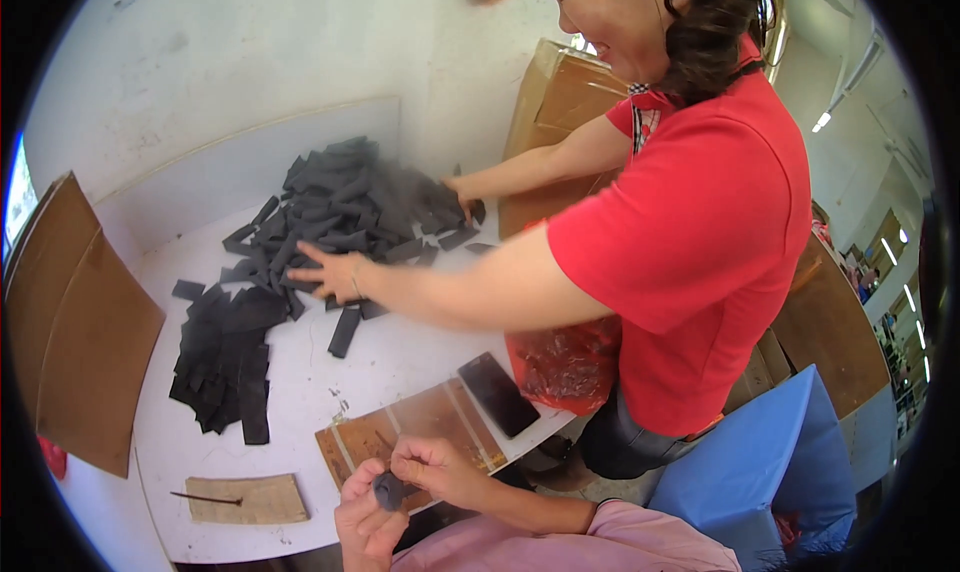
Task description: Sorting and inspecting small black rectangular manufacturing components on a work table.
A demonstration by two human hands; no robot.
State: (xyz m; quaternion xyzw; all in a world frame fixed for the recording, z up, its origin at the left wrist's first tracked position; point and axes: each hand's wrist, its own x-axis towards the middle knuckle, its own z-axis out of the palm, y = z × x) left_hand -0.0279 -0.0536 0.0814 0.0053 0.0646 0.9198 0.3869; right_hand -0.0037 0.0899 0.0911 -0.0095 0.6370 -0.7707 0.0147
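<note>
My left hand (366, 517), at the near edge of the table, is closed around a small dark grey fabric piece (390, 490) that looks rolled or folded. Beside it, my right hand (445, 470) has its thumb and fingers pinched together just above the piece. A thin dark sliver shows by those fingertips; whether they grip it or the fabric's edge is hidden. Both hands are over the near side of a brown board (420, 422) with pale strips. Farther off lie a large heap of dark grey fabric pieces (345, 207) and a flatter black stack (225, 357).
A person in a red shirt (690, 202) stands at the right, both hands spread over the heap. A black phone (498, 394) lies on the board's right end. Cardboard with a thin dark rod (205, 497) lies at near left. A cardboard sheet (80, 322) and blue box (740, 462) flank the table.
</note>
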